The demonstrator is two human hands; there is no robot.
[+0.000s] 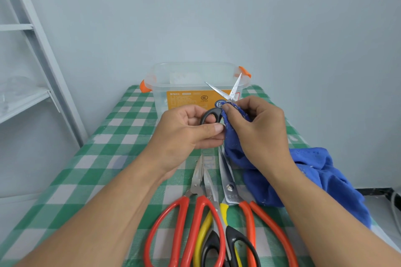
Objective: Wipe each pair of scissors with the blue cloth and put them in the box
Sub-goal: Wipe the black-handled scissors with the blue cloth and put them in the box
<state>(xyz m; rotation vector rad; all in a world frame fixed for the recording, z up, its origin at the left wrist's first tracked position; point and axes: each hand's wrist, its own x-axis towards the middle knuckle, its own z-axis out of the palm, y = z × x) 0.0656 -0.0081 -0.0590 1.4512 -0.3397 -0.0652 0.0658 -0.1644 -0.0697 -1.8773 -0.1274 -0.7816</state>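
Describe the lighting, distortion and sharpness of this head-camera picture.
Head view: soft, even light with only faint shadows; wide-angle bending bows the shelf frame at left; mild glare on the blades of the black-handled scissors held open before the clear box; the forearms at the bottom edge look stretched, yet the red-handled scissors stay sharp.

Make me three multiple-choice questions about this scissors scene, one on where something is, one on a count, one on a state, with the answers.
1. Where is the clear box?
A. At the table's far end
B. On the shelf
C. Under the blue cloth

2. How many pairs of scissors lie on the table?
A. One
B. Three
C. Six

3. How are the blades of the held scissors?
A. Shut
B. Spread open
C. Wrapped out of sight

Answers:
1 A, it stands beyond the hands.
2 B, two red-handled pairs and a yellow-and-black pair.
3 B, the tips point apart above the blue cloth in the right hand; the left hand holds the handle.
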